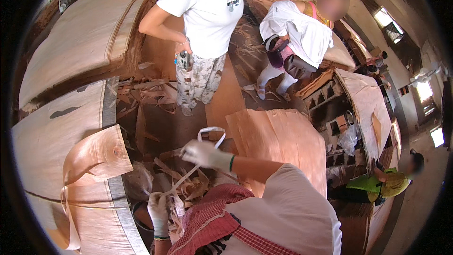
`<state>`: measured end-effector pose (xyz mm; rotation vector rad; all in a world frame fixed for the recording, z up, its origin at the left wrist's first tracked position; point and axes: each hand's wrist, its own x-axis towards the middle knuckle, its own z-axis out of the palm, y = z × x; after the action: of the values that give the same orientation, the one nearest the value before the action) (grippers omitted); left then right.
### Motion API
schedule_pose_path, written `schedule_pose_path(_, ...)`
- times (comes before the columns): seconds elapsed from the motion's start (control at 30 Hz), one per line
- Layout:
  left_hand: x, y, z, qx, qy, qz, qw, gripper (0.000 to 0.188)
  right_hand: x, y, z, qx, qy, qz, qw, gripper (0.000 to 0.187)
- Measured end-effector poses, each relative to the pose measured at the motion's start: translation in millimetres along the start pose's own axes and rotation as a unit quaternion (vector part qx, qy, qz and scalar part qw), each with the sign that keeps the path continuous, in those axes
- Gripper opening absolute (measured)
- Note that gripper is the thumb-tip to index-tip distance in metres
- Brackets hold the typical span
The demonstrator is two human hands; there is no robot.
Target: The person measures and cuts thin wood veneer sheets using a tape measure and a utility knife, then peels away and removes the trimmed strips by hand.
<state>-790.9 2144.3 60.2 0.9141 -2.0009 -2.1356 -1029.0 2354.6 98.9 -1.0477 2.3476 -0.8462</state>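
Observation:
Both my hands wear pale work gloves with green cuffs. A long white strip (185, 177) runs slantwise between them, and its upper end curls into a loop. My right hand (205, 155), reaching across from the right, has its fingers closed on the strip just below that loop. Lower and to the left, my left hand (158, 209) pinches the strip's other end. Beside the left hand hangs a small whitish object (179, 206) that I cannot make out. A clear plastic bag (138, 179) lies above my left hand, next to torn veneer scraps (192, 186).
A veneer-covered stack (94, 212) stands at the left, with a curled veneer sheet (96, 156) on it. Another veneer stack (283, 134) is at right. Ahead stand a person in camouflage trousers (200, 78) and a bending person (302, 33); another person (384, 184) is far right.

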Motion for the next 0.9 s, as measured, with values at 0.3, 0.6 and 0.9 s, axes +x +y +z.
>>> schedule_pose_path(0.3, -6.9, 50.3, 8.2, -0.008, -0.014, 0.111, 0.994, 0.006, -20.7, -92.0, 79.1, 0.122, 0.020, -0.082, 0.989, 0.025)
schedule_pose_path(0.6, -22.6, 30.6, -14.0, 0.077, 0.052, 0.115, 0.989, 0.009, -13.8, -104.6, 114.7, 0.085, -0.039, -0.110, 0.989, 0.023)
schedule_pose_path(0.9, -28.7, 8.3, -37.9, 0.043, 0.084, 0.084, 0.992, 0.002, -17.7, -115.2, 142.8, 0.110, -0.037, -0.096, 0.989, 0.025)
